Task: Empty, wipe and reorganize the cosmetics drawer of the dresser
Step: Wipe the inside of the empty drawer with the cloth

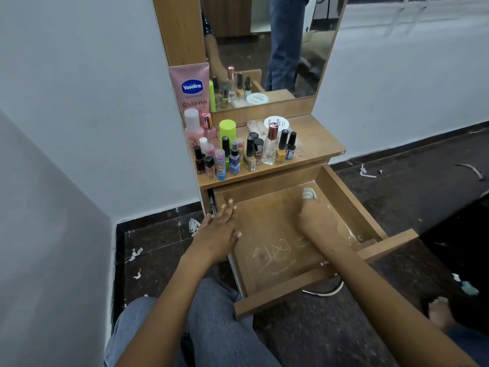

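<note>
A home dressing corner: a small wooden dresser [312,139] with a mirror [264,49] at upper centre, crowded with cosmetic bottles [238,152], set against plain white walls [79,102] on a dark, littered floor [423,186].

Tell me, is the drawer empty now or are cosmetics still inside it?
Empty of cosmetics: the drawer shows bare wood with white marks. Only the right hand with a cloth is inside.

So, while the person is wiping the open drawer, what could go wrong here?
1. The bottles stand crowded near the dresser top's front edge; shaking the drawer could tip them in.
2. The right hand wipes with a small cloth, so the scribbles may get missed.
3. The left hand rests on the drawer's side wall; it might get pinched.
</note>
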Tool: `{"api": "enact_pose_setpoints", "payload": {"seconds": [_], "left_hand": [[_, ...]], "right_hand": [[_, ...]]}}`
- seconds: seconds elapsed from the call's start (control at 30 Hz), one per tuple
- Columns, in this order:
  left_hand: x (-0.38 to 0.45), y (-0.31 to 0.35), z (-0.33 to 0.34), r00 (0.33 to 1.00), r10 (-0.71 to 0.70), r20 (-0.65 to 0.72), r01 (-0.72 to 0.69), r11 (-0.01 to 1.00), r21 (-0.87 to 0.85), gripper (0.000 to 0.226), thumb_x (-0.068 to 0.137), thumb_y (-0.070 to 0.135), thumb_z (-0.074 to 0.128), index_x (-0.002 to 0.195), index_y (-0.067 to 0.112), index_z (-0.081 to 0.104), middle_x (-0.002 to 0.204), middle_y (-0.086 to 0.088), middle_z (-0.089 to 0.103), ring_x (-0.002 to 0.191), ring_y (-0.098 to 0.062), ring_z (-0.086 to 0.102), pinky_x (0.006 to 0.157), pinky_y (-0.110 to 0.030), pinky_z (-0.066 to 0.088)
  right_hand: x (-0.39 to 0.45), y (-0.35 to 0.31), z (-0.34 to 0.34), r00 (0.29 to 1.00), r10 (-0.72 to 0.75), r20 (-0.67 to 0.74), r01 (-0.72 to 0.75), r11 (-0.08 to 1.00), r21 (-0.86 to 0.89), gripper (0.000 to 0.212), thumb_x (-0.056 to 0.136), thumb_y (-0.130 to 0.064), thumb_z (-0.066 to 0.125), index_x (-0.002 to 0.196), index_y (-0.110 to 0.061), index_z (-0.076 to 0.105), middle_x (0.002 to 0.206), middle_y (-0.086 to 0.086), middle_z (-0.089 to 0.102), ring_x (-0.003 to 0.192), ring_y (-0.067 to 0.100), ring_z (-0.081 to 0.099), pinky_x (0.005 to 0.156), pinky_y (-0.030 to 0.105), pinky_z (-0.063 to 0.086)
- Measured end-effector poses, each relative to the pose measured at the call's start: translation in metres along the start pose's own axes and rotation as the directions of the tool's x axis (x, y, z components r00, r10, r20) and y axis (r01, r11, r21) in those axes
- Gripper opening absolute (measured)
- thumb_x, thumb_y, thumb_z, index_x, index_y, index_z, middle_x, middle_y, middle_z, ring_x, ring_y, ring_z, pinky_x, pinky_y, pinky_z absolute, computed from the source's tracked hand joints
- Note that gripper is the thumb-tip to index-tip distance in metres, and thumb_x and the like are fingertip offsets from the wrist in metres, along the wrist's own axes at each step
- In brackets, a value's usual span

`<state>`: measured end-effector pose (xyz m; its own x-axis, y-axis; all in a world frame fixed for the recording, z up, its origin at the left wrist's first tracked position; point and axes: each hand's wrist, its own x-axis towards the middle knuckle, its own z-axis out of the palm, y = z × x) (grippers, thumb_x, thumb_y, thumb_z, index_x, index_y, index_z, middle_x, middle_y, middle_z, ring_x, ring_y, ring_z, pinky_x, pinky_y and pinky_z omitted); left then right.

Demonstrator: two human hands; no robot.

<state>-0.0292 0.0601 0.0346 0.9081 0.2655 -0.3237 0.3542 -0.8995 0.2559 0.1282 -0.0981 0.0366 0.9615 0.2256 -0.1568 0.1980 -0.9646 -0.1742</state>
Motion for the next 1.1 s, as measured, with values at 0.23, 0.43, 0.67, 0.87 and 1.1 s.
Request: {"api": "enact_pose_setpoints", "payload": {"seconds": [0.23, 0.43, 0.67, 0.87, 1.1], "left_hand": [[-0.001, 0.004, -0.004, 1.0, -0.014, 0.017, 0.014, 1.0, 0.011, 0.064, 0.103, 0.034, 0.03, 0.151, 0.015, -0.008, 0.156, 0.0, -0.022, 0.144, -0.013, -0.015, 0.116, -0.038, -0.005], [-0.003, 0.004, -0.006, 1.0, -0.005, 0.02, 0.005, 1.0, 0.001, 0.063, 0.103, 0.034, 0.03, 0.151, 0.015, -0.006, 0.157, 0.001, -0.02, 0.144, -0.012, -0.014, 0.116, -0.038, -0.004], [-0.005, 0.004, -0.007, 1.0, -0.002, 0.028, 0.002, 1.0, -0.008, 0.064, 0.103, 0.034, 0.031, 0.151, 0.016, -0.006, 0.156, 0.001, -0.021, 0.144, -0.012, -0.014, 0.116, -0.037, -0.005], [-0.004, 0.004, -0.008, 0.999, -0.007, 0.041, 0.007, 1.0, 0.008, 0.064, 0.103, 0.035, 0.031, 0.151, 0.016, -0.007, 0.156, 0.001, -0.021, 0.144, -0.012, -0.014, 0.116, -0.037, -0.005], [-0.006, 0.003, -0.008, 0.999, 0.011, 0.032, -0.011, 1.0, -0.008, 0.064, 0.103, 0.036, 0.03, 0.151, 0.017, -0.008, 0.156, 0.002, -0.021, 0.144, -0.011, -0.015, 0.115, -0.036, -0.006]], "right_hand": [[0.019, -0.026, 0.013, 0.96, -0.261, 0.097, 0.255, 0.964, 0.075, 0.034, 0.1, -0.026, 0.037, 0.127, -0.017, 0.055, 0.129, 0.007, 0.058, 0.115, 0.026, 0.057, 0.097, 0.034, 0.046], [0.0, -0.012, 0.024, 0.613, -0.684, 0.396, 0.773, 0.623, -0.12, 0.046, 0.101, -0.021, 0.04, 0.147, -0.023, 0.033, 0.157, 0.01, 0.024, 0.142, 0.029, 0.028, 0.116, 0.04, 0.022], [0.024, 0.022, 0.019, 0.415, -0.764, 0.494, 0.902, 0.417, -0.113, 0.047, 0.098, -0.023, 0.047, 0.143, -0.035, 0.037, 0.158, -0.005, 0.019, 0.146, 0.022, 0.021, 0.117, 0.044, 0.026], [0.026, -0.003, 0.028, 0.439, -0.725, 0.531, 0.806, 0.579, 0.123, 0.067, 0.097, -0.047, 0.041, 0.151, -0.031, 0.004, 0.16, -0.003, -0.011, 0.147, 0.022, -0.014, 0.12, 0.05, 0.001], [0.006, 0.008, 0.024, 0.06, -0.813, 0.579, 0.955, 0.215, 0.204, 0.041, 0.098, -0.023, 0.048, 0.139, -0.023, 0.047, 0.157, -0.009, 0.022, 0.146, 0.015, 0.016, 0.114, 0.03, 0.023]]}}
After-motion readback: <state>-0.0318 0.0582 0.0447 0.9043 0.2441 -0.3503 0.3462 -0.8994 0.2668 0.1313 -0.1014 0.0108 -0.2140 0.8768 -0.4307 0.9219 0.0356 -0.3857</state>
